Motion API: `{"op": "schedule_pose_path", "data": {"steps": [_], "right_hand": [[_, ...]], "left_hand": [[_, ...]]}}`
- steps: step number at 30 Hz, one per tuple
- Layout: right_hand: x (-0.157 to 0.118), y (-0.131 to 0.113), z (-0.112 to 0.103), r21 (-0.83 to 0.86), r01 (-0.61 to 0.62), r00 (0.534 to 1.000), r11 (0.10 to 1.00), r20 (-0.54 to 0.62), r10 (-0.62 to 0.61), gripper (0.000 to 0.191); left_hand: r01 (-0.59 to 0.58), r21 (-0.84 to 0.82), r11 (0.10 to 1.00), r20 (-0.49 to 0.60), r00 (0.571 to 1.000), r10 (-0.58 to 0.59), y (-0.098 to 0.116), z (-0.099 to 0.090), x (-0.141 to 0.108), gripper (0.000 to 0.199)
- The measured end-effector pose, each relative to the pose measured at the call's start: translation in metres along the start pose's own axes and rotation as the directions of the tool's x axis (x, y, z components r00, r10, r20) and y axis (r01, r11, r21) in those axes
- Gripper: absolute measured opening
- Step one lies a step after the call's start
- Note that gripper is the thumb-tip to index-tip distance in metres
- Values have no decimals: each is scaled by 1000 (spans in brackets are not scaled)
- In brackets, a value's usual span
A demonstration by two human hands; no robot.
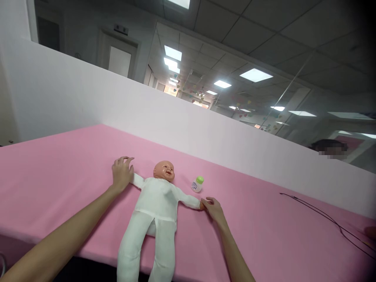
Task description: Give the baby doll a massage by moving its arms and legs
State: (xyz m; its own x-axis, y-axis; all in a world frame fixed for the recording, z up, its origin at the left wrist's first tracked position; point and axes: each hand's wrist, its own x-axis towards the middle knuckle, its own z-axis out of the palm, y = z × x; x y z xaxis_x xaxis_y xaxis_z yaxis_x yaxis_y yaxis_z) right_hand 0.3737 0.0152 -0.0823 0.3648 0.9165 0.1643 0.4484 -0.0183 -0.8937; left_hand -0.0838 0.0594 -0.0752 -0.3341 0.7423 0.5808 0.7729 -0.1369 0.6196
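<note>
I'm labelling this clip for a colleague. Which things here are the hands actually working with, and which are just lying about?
In hand:
- baby doll in a white cloth suit
- left hand, on one doll arm
- right hand, at the other doll hand

Lying about:
- small white bottle with green cap
- thin black cable
- pink padded table

Doll's head: hard plastic by the look of it, smooth, with a slight sheen on the brow.
Doll's suit: white cloth, matt and soft, creased between the left hand and the right hand.
Table cover: pink cloth, matt, smooth and even.
Small bottle: glossy plastic with a green cap, just beyond the right hand.
Cable: thin, black, dull.
Partition: white, flat, matt.
</note>
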Motion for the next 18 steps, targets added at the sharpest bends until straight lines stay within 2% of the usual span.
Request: {"op": "schedule_pose_path", "data": {"steps": [2, 3, 4, 5, 6, 7, 9, 10, 12, 14, 15, 18], "right_hand": [[8, -6, -5, -133, 85, 991, 987, -94, -98, 39], [12, -11, -7, -188, 118, 983, 975, -114, -141, 40], [16, -16, -8, -222, 158, 977, 962, -109, -185, 41], [20, -22, -8, -247, 198, 969, 948, -95, -228, 44], [25, -28, -7, -269, 237, 961, 934, -77, -266, 46], [29, -34, -6, -288, 274, 952, 918, -56, -302, 48], [37, -44, 0, -311, 354, 929, 882, 9, -370, 47], [40, -47, 3, -318, 401, 912, 859, 54, -406, 46], [44, -50, 11, -345, 489, 872, 801, 154, -465, 49], [45, -49, 18, -382, 536, 844, 753, 245, -477, 58], [45, -49, 20, -401, 540, 841, 740, 279, -463, 62], [45, -46, 23, -409, 524, 849, 747, 324, -418, 68]], "left_hand": [[-177, -251, 952, -26, 984, 176, 36, -2, -3, 37], [-236, -406, 883, -3, 966, 257, 58, -3, -6, 34], [-250, -551, 796, 70, 937, 343, 82, -1, -8, 29], [-197, -681, 706, 151, 905, 399, 108, 2, -12, 25], [-86, -778, 623, 249, 867, 431, 133, 8, -15, 23], [74, -828, 556, 369, 819, 440, 156, 17, -19, 25], [401, -798, 450, 588, 683, 434, 196, 42, -25, 38], [542, -732, 413, 679, 632, 373, 211, 58, -28, 44], [755, -545, 366, 835, 528, 154, 230, 92, -32, 54], [828, -433, 357, 891, 453, 32, 238, 123, -34, 65], [842, -402, 360, 904, 428, 7, 239, 135, -35, 69], [860, -370, 352, 923, 382, 38, 237, 158, -37, 78]]}}
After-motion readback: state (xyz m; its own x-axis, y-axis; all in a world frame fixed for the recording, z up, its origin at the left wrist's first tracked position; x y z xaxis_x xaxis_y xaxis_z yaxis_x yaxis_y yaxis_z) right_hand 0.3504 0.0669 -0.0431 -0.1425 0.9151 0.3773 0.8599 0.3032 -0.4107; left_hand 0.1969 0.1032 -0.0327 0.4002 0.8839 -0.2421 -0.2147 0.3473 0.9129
